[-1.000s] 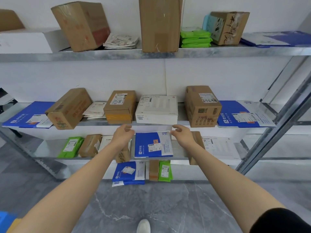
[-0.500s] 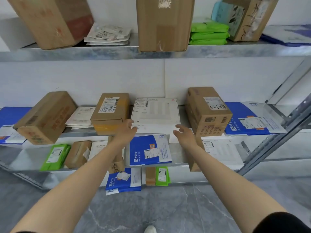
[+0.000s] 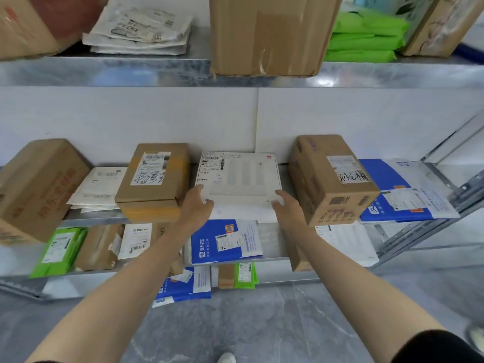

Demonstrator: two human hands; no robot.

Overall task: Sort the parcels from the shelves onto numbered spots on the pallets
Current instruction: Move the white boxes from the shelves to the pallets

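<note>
By the look of it barely begun, shelves full, no pallet in view: left hand (image 3: 197, 207) and right hand (image 3: 288, 209), loosely open, touch the near corners of the white box (image 3: 239, 178) at 12 o'clock on the middle shelf (image 3: 91, 219).

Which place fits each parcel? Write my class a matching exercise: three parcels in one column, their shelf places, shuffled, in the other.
Parcels
1. white flat box
2. stack of green packets
3. tall brown box

Places
a. top shelf, centre, overhanging its front edge
b. middle shelf, centre
c. top shelf, right part

Pairs: 1-b; 2-c; 3-a
</note>
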